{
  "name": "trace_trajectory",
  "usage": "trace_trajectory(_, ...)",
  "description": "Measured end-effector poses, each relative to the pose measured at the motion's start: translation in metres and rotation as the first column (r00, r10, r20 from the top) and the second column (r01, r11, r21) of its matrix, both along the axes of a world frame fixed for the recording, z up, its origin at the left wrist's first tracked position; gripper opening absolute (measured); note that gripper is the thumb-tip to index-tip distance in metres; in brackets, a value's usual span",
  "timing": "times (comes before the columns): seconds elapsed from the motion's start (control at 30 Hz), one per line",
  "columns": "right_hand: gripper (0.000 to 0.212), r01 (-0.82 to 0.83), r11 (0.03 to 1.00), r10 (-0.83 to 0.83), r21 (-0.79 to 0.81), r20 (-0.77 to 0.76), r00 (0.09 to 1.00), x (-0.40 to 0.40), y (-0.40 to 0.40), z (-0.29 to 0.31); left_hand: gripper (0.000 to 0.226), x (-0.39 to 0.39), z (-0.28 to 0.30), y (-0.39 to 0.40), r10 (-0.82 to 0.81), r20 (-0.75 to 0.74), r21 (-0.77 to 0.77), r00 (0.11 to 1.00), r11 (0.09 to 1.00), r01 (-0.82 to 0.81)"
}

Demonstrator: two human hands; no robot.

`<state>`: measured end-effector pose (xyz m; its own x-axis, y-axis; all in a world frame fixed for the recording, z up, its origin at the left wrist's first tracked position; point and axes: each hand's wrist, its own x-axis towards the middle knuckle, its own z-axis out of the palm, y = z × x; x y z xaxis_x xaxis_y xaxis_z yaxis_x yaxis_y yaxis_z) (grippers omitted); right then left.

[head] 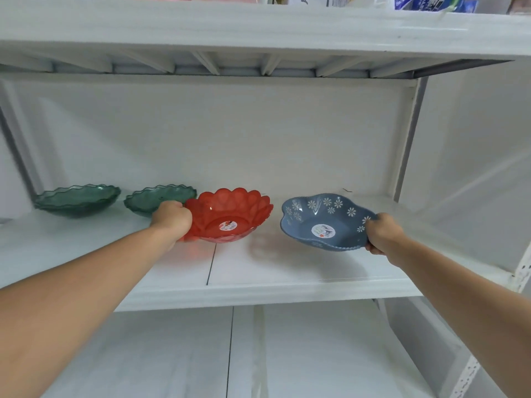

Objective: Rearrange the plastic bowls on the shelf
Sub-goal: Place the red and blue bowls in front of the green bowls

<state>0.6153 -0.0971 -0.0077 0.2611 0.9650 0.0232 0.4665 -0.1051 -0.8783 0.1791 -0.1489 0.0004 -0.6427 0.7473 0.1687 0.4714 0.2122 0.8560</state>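
Observation:
My left hand (172, 219) grips the left rim of a red scalloped plastic bowl (232, 214), tilted toward me just above the white shelf (258, 291). My right hand (383, 234) holds the right rim of a blue bowl (321, 219) with white flowers, also tilted and lifted. Each of these two has a round sticker inside. Two translucent green wavy-rimmed bowls rest on the shelf at the left: one (77, 199) far left, the other (155, 198) partly behind my left hand.
The upper shelf (258, 27) hangs overhead with packaged goods on top. A white back panel (215, 133) closes the rear. A grey upright post (408, 139) bounds the right side. A lower shelf (316, 354) lies below.

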Motion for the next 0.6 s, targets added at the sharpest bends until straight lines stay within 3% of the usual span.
trace_trajectory(0.17, 0.029, -0.066, 0.998, 0.066, -0.010, -0.017, 0.998, -0.054, -0.008, -0.010, 0.029, -0.043, 0.006, -0.046, 0.110, -0.016, 0.026, 0.994, 0.994, -0.110)
trace_trajectory(0.33, 0.028, -0.125, 0.992, 0.124, -0.024, -0.032, 0.992, -0.110, -0.024, -0.008, 0.033, -0.098, 0.015, -0.087, 0.107, 0.146, 0.046, 0.983, 0.992, -0.115)
trace_trajectory(0.6, 0.030, -0.118, 0.993, 0.117, -0.014, -0.059, 0.991, -0.222, -0.056, -0.001, 0.029, -0.202, 0.019, -0.129, 0.089, 0.149, 0.061, 0.985, 0.993, -0.099)
